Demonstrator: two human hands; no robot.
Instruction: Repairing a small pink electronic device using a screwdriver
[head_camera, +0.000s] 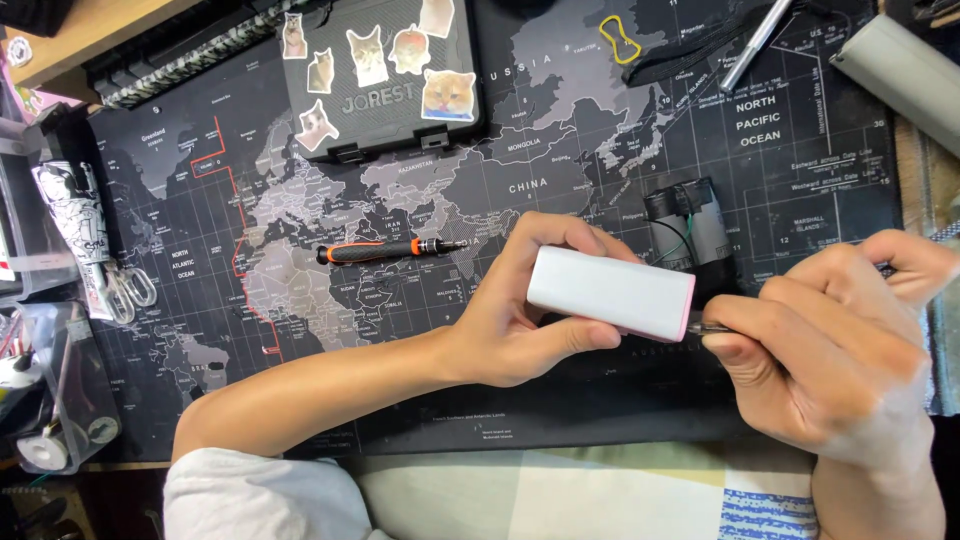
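Fingers of the left hand (510, 320) wrapped a white rounded case (610, 292) with a pink end, held above the worktop (560, 400). At that pink end the right hand (830, 350) pinched a thin metal tool (712, 328). Behind the case stood a dark cylindrical part (688, 232) with wires. Farther left on the map mat (800, 150) lay an orange-and-black screwdriver (385, 250), apart from both hands.
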